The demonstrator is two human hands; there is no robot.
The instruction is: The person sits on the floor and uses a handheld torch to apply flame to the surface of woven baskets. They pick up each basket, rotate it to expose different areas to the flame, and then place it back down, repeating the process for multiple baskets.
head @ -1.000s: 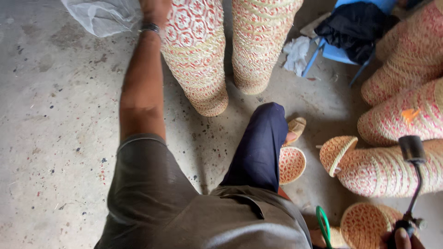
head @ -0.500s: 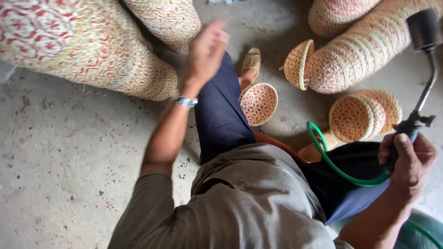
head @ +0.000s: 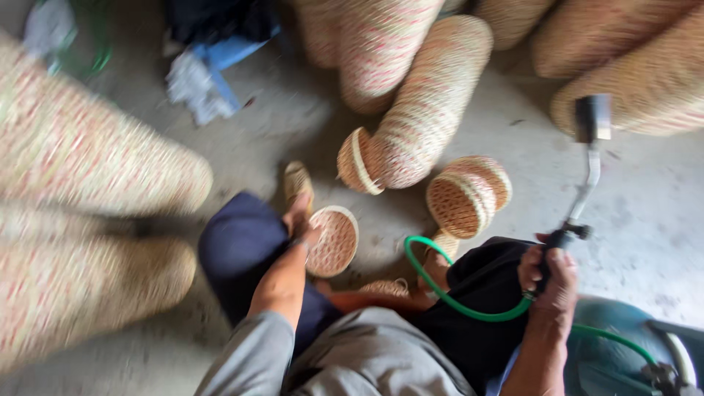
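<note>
The view is blurred by motion. My left hand (head: 299,226) reaches down past my dark blue trouser knee and touches the rim of a small round woven basket (head: 334,240) standing on edge on the floor. My right hand (head: 551,279) is shut on the handle of a gas torch (head: 587,165), whose thin metal neck rises to a dark nozzle. A green hose (head: 447,293) curls from the torch handle across my lap.
Long stacks of nested woven baskets lie all around: a large stack at left (head: 88,191), one in the middle (head: 425,110), more at top right (head: 631,66). A short stack (head: 469,194) lies near the torch. Blue cloth (head: 213,66) sits at top left on the concrete floor.
The view has swung. My left hand has dropped from mid-air down to the small basket by my knee. My right hand still holds the torch.
</note>
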